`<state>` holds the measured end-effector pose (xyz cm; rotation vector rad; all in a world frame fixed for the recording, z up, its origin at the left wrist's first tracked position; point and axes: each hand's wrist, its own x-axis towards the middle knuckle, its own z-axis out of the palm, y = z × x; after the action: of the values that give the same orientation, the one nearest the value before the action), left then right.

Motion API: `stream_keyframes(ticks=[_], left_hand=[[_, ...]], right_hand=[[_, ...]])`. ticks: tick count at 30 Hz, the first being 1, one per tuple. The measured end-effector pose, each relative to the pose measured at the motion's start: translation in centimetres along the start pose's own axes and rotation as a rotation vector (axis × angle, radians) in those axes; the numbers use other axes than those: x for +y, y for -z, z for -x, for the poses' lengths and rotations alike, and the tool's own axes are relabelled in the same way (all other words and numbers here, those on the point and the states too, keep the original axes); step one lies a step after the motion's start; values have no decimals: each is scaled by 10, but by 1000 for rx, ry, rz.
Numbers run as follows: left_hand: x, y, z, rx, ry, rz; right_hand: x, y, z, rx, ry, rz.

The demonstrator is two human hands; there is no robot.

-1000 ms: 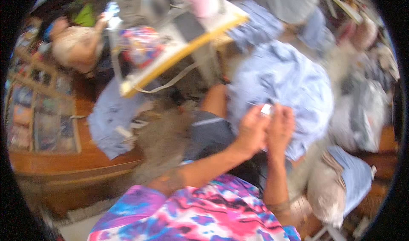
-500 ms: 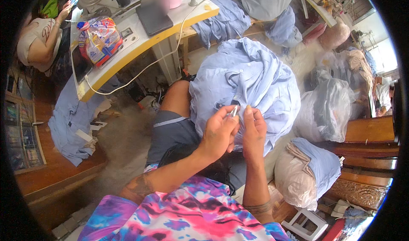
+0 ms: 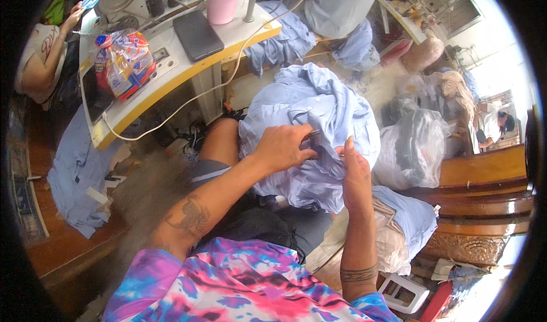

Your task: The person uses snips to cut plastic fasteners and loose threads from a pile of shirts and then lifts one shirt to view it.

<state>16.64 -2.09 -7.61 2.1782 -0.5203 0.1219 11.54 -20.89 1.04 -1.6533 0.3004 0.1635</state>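
A large heap of light blue shirts (image 3: 310, 97) rests on my lap, with seams and small buttons on its cloth. My left hand (image 3: 285, 147) is closed over the near part of the heap. From its fingertips pokes the dark tip of a small metal tool, which looks like thread snips (image 3: 314, 133); the rest is hidden by the fingers. To its right, my right hand (image 3: 356, 165) pinches a fold of shirt cloth between thumb and fingers. A raised fold of that cloth lies between both hands.
On the yellow-edged sewing table (image 3: 250, 37) are a phone (image 3: 197, 34), a pink tumbler (image 3: 222, 2), a packaged loaf (image 3: 124, 63) and a sewing machine (image 3: 121, 3). A white cable (image 3: 188, 101) droops from it. Bagged garments (image 3: 410, 151) stand right. A co-worker (image 3: 43, 60) sits left.
The snips, earlier raised and shiny in my left hand, are now down against the cloth. My hands have moved apart, and the right one has taken up a fold. The view has shifted slightly.
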Motion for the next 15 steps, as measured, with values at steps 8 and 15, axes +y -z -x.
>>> stream_keyframes(ticks=[8,15], left_hand=[[9,20,-28,21,-143,229],[10,-25,-13,183,-138,374]], right_hand=[[12,30,17,99,-76,-257],[2,9,18,108,-131,-462]])
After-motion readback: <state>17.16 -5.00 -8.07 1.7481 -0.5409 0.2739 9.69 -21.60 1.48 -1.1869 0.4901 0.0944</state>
